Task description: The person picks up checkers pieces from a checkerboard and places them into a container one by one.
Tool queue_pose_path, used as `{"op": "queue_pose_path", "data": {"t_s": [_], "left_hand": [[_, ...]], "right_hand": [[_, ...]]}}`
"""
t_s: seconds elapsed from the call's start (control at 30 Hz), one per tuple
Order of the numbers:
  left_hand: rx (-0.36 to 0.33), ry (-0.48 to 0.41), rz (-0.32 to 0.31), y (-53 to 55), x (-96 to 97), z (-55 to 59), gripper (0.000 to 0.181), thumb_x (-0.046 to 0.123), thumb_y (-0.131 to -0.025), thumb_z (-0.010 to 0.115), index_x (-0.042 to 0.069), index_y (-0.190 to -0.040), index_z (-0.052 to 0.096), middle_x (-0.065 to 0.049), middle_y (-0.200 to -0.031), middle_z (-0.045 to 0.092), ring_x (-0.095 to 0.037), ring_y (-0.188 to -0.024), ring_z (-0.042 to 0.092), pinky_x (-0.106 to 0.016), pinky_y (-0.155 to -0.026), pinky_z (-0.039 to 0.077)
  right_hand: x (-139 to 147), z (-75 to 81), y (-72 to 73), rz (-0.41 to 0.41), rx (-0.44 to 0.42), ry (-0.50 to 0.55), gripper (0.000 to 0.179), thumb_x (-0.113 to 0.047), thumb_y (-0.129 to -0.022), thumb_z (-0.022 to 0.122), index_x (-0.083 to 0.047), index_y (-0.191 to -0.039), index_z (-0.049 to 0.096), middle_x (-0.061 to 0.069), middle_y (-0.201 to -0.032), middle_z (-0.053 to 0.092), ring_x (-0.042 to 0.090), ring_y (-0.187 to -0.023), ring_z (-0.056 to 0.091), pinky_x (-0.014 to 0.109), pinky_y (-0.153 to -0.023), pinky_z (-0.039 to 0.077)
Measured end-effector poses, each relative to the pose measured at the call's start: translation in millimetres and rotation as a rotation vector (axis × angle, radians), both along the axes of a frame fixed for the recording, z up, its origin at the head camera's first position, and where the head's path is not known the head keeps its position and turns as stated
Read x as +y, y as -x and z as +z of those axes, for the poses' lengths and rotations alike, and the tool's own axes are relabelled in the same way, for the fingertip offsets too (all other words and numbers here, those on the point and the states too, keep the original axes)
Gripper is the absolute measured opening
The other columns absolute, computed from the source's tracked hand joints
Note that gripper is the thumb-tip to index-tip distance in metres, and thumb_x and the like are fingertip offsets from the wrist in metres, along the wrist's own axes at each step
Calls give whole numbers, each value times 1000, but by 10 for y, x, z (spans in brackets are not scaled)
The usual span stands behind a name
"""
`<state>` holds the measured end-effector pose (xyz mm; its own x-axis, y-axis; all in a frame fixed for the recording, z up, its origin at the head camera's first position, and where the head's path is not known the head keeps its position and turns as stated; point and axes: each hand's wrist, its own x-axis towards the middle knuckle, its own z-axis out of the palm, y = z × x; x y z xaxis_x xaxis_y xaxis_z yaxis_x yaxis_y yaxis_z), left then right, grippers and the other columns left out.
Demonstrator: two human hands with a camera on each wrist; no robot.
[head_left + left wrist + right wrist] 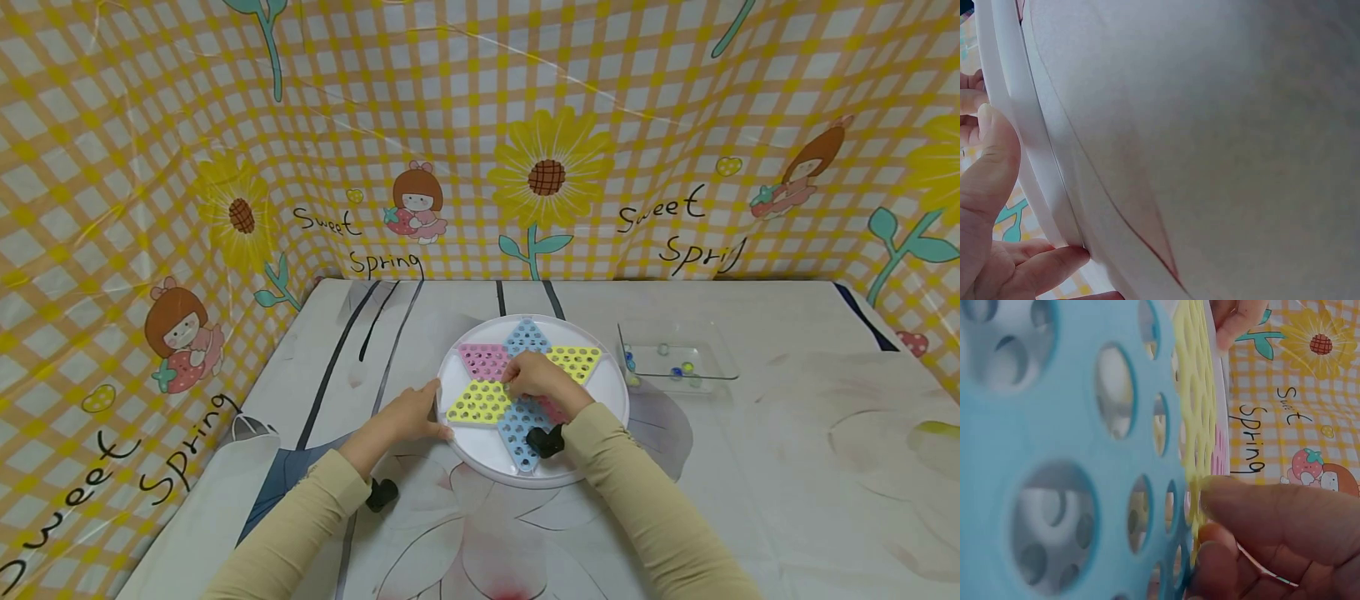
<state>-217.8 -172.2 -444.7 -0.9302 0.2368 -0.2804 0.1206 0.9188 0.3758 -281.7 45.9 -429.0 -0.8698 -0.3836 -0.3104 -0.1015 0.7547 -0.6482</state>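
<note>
A round white game board (pixel 465 454) carries perforated panels in a star: blue (pixel 517 433), yellow (pixel 480 403) and pink (pixel 480 360). My left hand (pixel 408 414) holds the board's left rim, thumb and fingers spread along the edge; in the left wrist view its fingers (pixel 1054 265) touch the white rim (pixel 1029 125). Over the middle of the star, my right hand (pixel 534 375) has curled fingers. In the right wrist view its thumb (pixel 1241 500) and fingertips meet the yellow panel (pixel 1194 381) beside the blue panel (pixel 1072 456). I cannot tell whether anything sits between them.
A clear rectangular container (pixel 652 367) with several glass marbles, some blue and some yellow-green, stands right of the board. The table (pixel 810 475) has a pale printed cover. A checkered sunflower cloth (pixel 465 92) hangs behind and at the sides.
</note>
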Motion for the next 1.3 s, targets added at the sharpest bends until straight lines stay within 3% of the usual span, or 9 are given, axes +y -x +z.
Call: {"op": "queue_pose_path", "data": {"t_s": [0.4,0.67,1.07,1.3], "left_hand": [[2,-2,-1,5,1,-10,92,39,-73,73,0,-142,25,-28,-130,47,-44,-124,39,-53,-101,34],[2,-8,-2,7,6,-20,92,39,-73,74,1,-142,25,-27,-130,47,-44,-124,39,-52,-101,35],[11,-13,-9,15,-8,-22,93,39,-73,74,1,-142,26,-28,-129,47,-44,-123,40,-53,-100,35],[6,-7,-16,8,3,-10,93,38,-73,74,-1,-142,25,-27,-130,47,-45,-123,39,-53,-100,35]], "right_hand": [[50,72,-2,6,-11,44,12,-1,-76,65,-3,-87,65,4,-72,55,15,-62,50,21,-53,41],[108,120,16,11,3,50,19,-1,-77,64,0,-96,63,8,-82,56,16,-67,51,23,-58,45],[243,183,64,-14,18,44,22,-4,-78,66,0,-99,62,7,-79,56,15,-64,49,23,-55,44],[378,248,82,-5,1,92,22,-1,-78,62,3,-99,60,6,-74,56,15,-60,50,26,-55,46]]}}
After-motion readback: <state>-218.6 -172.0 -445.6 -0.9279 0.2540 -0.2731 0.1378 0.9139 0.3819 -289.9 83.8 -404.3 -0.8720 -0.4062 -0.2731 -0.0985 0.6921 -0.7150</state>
